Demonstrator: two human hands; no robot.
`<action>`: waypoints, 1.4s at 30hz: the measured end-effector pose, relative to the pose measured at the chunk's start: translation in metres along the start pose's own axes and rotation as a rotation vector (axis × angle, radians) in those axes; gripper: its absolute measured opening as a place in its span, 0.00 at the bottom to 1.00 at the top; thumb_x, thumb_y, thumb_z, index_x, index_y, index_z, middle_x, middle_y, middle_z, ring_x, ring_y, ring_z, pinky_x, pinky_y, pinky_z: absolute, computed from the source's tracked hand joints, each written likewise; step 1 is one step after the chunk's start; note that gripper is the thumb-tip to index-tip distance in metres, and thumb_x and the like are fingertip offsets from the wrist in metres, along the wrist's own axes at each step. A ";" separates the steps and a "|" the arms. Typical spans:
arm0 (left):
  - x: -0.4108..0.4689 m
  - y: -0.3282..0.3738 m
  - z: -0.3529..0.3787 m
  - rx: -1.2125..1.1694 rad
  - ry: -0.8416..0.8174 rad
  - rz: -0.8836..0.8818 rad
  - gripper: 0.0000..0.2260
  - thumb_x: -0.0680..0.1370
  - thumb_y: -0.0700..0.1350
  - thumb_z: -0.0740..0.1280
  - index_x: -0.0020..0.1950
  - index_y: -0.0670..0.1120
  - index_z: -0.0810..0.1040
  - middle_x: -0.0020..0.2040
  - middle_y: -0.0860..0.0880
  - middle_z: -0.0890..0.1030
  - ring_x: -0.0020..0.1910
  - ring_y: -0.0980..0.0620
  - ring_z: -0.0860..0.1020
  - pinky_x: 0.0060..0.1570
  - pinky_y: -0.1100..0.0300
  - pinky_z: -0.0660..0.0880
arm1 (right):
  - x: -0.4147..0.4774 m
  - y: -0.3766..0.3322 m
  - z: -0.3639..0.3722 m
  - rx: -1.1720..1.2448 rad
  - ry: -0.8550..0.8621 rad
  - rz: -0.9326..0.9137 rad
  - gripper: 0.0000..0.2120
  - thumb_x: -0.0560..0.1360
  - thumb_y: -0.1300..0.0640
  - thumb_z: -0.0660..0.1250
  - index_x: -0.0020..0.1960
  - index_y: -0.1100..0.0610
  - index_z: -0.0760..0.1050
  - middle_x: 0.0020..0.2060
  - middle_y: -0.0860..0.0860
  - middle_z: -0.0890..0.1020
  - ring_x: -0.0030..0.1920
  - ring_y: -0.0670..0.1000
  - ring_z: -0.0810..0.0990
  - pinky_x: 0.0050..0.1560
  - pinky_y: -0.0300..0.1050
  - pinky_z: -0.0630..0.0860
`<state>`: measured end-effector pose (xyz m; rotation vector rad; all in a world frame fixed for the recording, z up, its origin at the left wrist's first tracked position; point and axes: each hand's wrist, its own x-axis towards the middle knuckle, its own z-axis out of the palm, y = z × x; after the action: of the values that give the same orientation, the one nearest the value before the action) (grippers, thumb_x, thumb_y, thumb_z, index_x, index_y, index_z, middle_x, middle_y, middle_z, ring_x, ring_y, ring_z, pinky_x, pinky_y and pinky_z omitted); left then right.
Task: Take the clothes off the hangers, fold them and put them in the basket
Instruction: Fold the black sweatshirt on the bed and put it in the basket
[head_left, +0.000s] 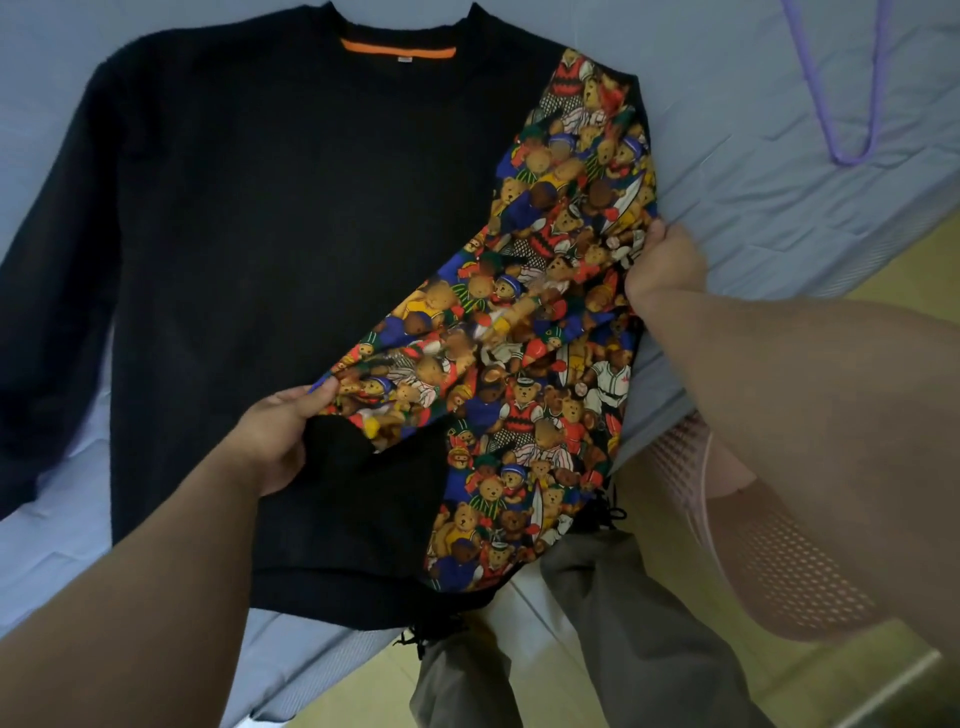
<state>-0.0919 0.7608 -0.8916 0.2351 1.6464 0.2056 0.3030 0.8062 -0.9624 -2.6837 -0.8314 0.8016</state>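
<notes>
Black sweatshirt (291, 234) with a teddy-bear print panel lies flat and face up on the bed (753, 197), collar away from the person, with no hanger in it. Its printed sleeve (467, 322) lies diagonally across the front. The left hand (275, 441) grips the sleeve at its black cuff, fingers (304, 397) curled round the cloth. The right hand (665, 265) pinches the sleeve's outer edge near the elbow. The black sleeve is spread out, unfolded. A purple hanger (852, 104) lies bare on the bed, well apart. A pink mesh basket (795, 561) stands beside the bed (contents hidden by the right forearm). Assessment: removal done for this garment, folding barely begun, basketing outstanding.
</notes>
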 end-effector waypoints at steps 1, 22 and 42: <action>0.000 -0.004 -0.004 -0.021 -0.033 -0.021 0.08 0.79 0.48 0.67 0.50 0.43 0.79 0.39 0.44 0.85 0.37 0.47 0.84 0.35 0.56 0.78 | -0.001 0.000 0.000 -0.012 0.001 -0.011 0.22 0.86 0.49 0.46 0.62 0.64 0.72 0.60 0.61 0.78 0.60 0.60 0.75 0.55 0.48 0.68; -0.002 -0.023 0.013 0.941 0.203 0.107 0.16 0.71 0.39 0.75 0.54 0.50 0.76 0.52 0.50 0.80 0.51 0.50 0.78 0.50 0.52 0.77 | -0.037 -0.080 0.004 -0.584 -0.284 -0.615 0.34 0.80 0.41 0.58 0.80 0.43 0.44 0.68 0.62 0.69 0.63 0.64 0.74 0.55 0.56 0.74; -0.033 -0.102 0.060 -0.081 0.886 -0.031 0.18 0.75 0.54 0.69 0.60 0.44 0.77 0.56 0.44 0.78 0.52 0.42 0.77 0.52 0.48 0.78 | -0.082 -0.096 0.024 -0.500 -0.386 -0.735 0.08 0.83 0.54 0.56 0.61 0.52 0.67 0.47 0.54 0.76 0.44 0.57 0.74 0.41 0.51 0.72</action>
<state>-0.0325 0.6529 -0.8930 0.0471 2.5092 0.3866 0.1888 0.8386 -0.9129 -2.2627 -2.1790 1.0055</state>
